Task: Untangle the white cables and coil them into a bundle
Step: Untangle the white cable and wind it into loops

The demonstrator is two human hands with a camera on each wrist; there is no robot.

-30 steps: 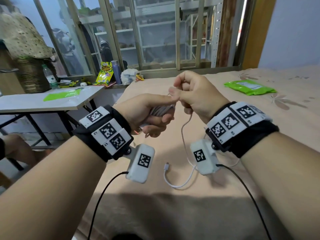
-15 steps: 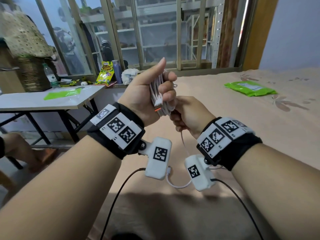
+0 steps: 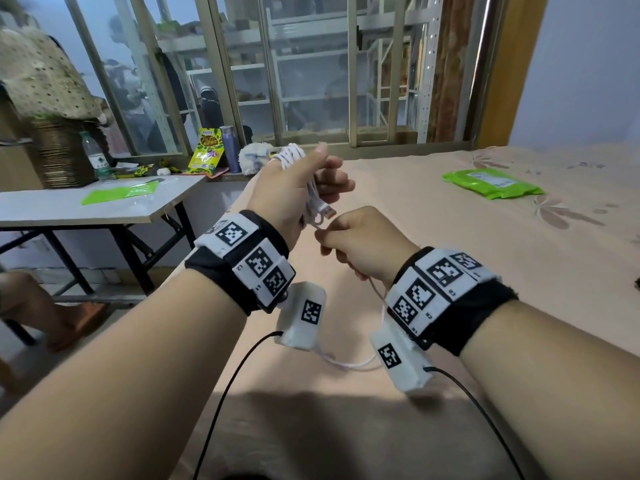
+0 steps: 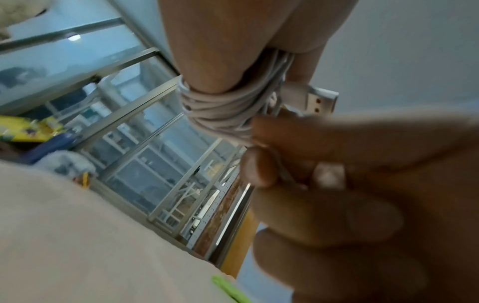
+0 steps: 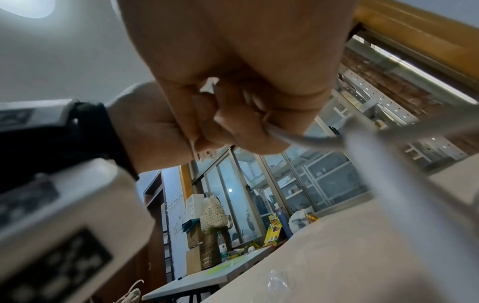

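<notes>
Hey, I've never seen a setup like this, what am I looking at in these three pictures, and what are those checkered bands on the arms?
No machine here: these are a person's two bare hands. The checkered bands are marker straps, and a small white camera box hangs under each wrist.

The wide picture comes from a camera worn on the head. The other two look along each hand from the wrist boxes.

The left hand grips a bundle of coiled white cable, with a USB plug sticking out. The right hand pinches the loose cable end, which trails down to the bed.

A green packet lies on the bed. The table to the left holds a water bottle and a snack bag.
</notes>
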